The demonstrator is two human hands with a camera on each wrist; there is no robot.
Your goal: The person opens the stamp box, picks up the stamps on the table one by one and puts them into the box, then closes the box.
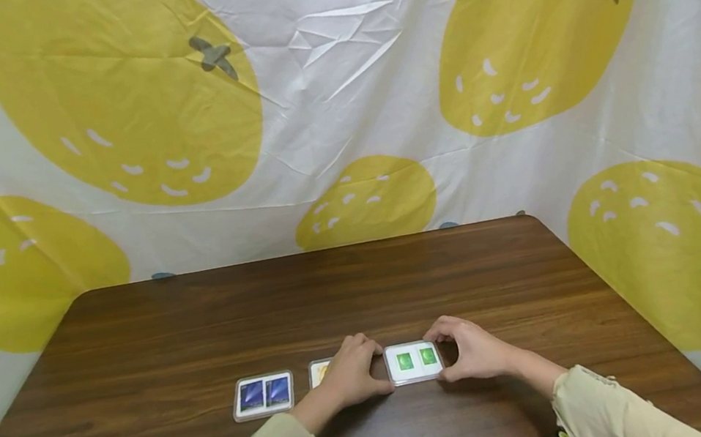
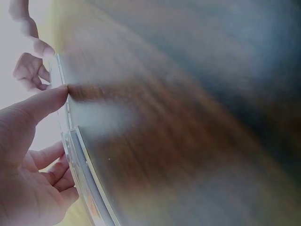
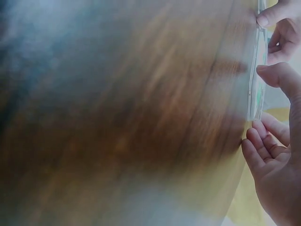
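A flat clear card case (image 1: 414, 362) with two green pictures on white lies on the table between my hands. My left hand (image 1: 352, 372) holds its left end, thumb at the near corner and fingers at the far one. Across from it my right hand (image 1: 472, 350) grips the right end the same way, the other fingers curled in. Under my left wrist and palm a second case (image 1: 315, 372) with a yellow picture is partly hidden. Further left lies a third case (image 1: 264, 395) with two dark blue pictures. The left wrist view shows my left thumb (image 2: 54, 99) at the case edge.
The dark brown wooden table (image 1: 159, 332) has rounded far corners. Behind it and along the right side hangs a white cloth (image 1: 348, 100) printed with large yellow lemons. Light sleeves (image 1: 603, 399) cover both forearms.
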